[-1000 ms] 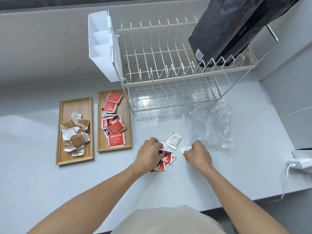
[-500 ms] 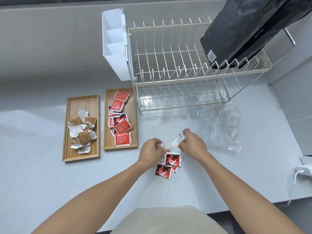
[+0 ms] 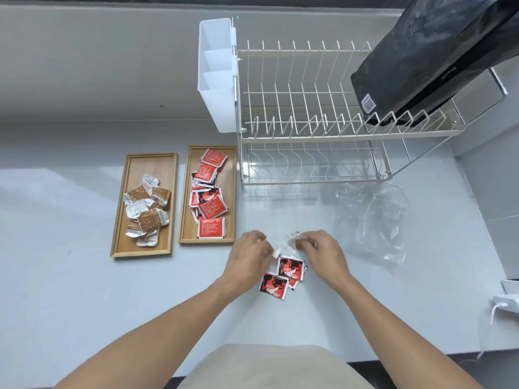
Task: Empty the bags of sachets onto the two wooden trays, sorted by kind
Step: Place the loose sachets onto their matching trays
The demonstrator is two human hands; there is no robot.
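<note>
Two wooden trays lie side by side on the counter. The left tray holds several brown-and-white sachets. The right tray holds several red sachets. A small pile of red-and-black sachets lies loose on the counter in front of me. My left hand pinches a white-edged sachet just left of the pile. My right hand pinches a brown-and-white sachet above the pile. The two hands nearly meet. An empty clear plastic bag lies crumpled to the right.
A two-tier wire dish rack stands behind the hands, with a white cutlery holder on its left end and a black bag leaning on its top right. A white plug and cable sit at the right edge.
My right hand moved left from the bag's edge toward the left hand and picked up a brown-and-white sachet. My left hand lifted off the red pile, holding a sachet. The camera shifted left.
</note>
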